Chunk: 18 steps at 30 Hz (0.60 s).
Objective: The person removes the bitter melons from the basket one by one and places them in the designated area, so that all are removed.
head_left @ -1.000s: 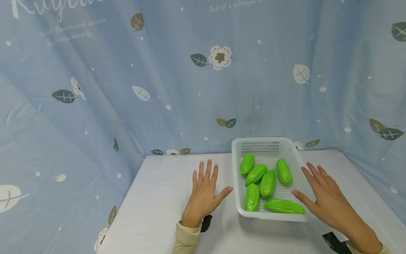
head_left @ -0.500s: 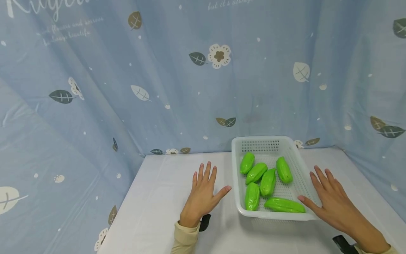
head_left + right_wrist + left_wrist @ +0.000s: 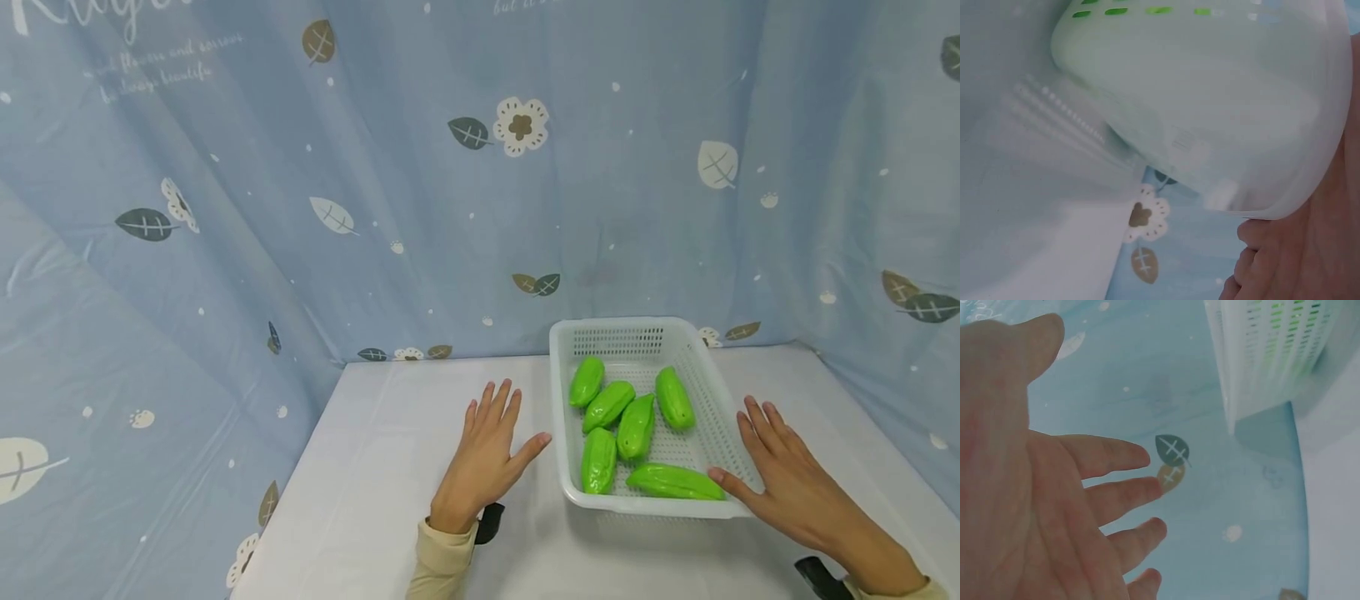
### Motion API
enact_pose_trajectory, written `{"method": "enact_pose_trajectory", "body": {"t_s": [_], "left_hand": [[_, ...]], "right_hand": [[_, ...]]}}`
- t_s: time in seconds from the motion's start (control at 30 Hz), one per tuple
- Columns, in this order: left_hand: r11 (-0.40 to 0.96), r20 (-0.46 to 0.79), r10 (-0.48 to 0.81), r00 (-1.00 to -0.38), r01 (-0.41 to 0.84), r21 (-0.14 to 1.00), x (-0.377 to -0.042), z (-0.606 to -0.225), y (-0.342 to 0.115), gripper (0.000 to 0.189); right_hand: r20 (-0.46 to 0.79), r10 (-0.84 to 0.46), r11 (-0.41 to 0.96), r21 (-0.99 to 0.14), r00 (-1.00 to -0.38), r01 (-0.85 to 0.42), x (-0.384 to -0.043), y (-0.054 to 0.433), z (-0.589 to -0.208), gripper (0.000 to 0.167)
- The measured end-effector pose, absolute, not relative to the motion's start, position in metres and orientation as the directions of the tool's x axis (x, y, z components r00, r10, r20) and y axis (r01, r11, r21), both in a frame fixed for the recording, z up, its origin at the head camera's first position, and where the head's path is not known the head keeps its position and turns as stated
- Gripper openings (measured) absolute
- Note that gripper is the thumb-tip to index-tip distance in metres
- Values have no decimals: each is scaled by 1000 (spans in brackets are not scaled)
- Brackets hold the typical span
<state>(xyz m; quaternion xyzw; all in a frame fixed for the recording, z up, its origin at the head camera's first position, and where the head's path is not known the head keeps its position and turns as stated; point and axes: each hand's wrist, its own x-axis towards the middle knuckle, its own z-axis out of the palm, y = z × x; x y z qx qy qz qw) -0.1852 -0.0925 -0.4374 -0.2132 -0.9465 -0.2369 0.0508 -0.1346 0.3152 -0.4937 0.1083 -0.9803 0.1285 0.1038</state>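
Note:
A white plastic basket (image 3: 556, 392) with slotted walls stands at the right part of the table. Several glossy green, ridged, gourd-like vegetables (image 3: 636, 427) lie in it, spread over its floor. To the left of the basket is my left hand (image 3: 480, 462), palm down, fingers straight and thumb spread toward the basket, holding nothing. My right hand (image 3: 798, 492) is at the basket's right side, its fingers extended along the outer wall and the thumb by the near right rim. Whether it touches the basket I cannot tell. In the right wrist view, the basket wall (image 3: 1210, 106) hides part of that hand.
The white tabletop (image 3: 375, 467) extends left of the basket. A blue cloth (image 3: 420, 167) printed with leaves and flowers hangs behind the table and at both sides. A black strap piece (image 3: 489, 523) shows at my left wrist, another (image 3: 821, 577) at my right.
My right hand has shifted right, its fingers moving from over the basket's right rim to outside it. My left hand has barely moved. The basket and the green vegetables remain in place.

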Motion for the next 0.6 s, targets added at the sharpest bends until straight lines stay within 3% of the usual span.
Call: {"method": "enact_pose_trajectory", "body": {"t_s": [0.6], "left_hand": [[724, 270, 472, -840, 543, 425, -187, -434, -79, 73]], "right_hand": [[126, -195, 924, -308, -973, -226, -134, 316, -492, 99]]}}
